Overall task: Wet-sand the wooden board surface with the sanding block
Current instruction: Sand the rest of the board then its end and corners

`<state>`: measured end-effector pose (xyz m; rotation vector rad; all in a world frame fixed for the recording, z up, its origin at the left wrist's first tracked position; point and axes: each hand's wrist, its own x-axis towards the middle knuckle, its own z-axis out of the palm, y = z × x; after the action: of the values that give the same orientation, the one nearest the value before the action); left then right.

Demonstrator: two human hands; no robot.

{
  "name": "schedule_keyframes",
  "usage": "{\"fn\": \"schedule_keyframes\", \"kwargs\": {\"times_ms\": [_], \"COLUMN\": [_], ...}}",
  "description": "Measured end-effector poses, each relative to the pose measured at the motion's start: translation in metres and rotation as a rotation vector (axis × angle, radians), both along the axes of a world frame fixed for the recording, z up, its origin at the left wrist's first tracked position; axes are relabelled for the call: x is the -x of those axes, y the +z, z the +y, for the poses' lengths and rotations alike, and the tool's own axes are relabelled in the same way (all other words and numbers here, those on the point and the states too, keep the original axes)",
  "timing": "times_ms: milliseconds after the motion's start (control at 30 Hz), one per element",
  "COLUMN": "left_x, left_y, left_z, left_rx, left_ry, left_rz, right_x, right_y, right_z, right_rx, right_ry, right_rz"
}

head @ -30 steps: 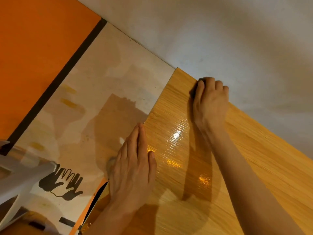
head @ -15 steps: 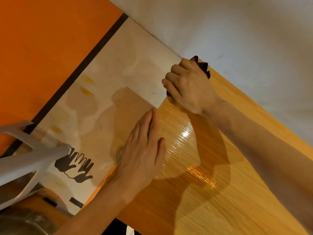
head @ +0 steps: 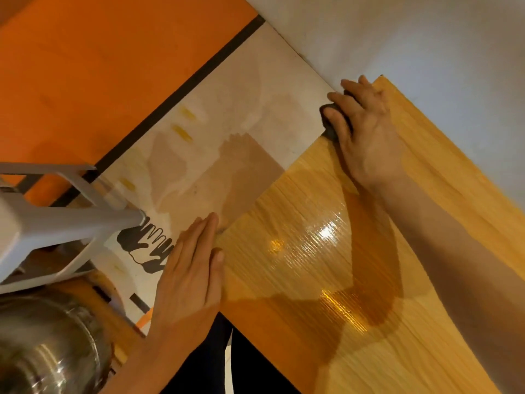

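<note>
1 head-worn view looks steeply down from close above. The wet wooden board (head: 326,251) fills the frame beyond and between the left hand (head: 190,277) and the right hand (head: 366,132), both near the lens.

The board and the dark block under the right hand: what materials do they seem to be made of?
The board looks like light wood or wood veneer: fine parallel grain, with a glossy wet film reflecting the lamps. The block looks like dark, matte foam or rubber, but the right hand covers most of it, so this stays uncertain.
</note>
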<state>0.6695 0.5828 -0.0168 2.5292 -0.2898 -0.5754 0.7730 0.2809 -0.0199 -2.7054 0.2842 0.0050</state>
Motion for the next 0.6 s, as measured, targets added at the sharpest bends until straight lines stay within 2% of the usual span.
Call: {"fn": "schedule_keyframes", "kwargs": {"times_ms": [67, 167, 300, 400, 600], "left_x": [0.008, 0.019, 0.038, 0.048, 0.046], "left_y": [-0.001, -0.006, -0.008, -0.007, -0.005], "left_z": [0.003, 0.008, 0.02, 0.026, 0.022], "left_rx": [0.021, 0.09, 0.196, 0.207, 0.225], "left_ry": [0.038, 0.171, 0.356, 0.394, 0.37], "left_rz": [-0.024, 0.035, 0.015, -0.052, -0.039], "right_x": [0.003, 0.004, 0.008, 0.026, 0.076], "right_y": [-0.002, -0.002, -0.004, -0.007, -0.012], "right_z": [0.006, 0.006, 0.018, 0.032, 0.081], "right_rx": [-0.079, -0.141, 0.025, 0.053, 0.061], "right_ry": [-0.039, -0.103, -0.212, -0.175, -0.074], "right_rz": [-0.067, -0.124, -0.061, -0.057, -0.028]}}
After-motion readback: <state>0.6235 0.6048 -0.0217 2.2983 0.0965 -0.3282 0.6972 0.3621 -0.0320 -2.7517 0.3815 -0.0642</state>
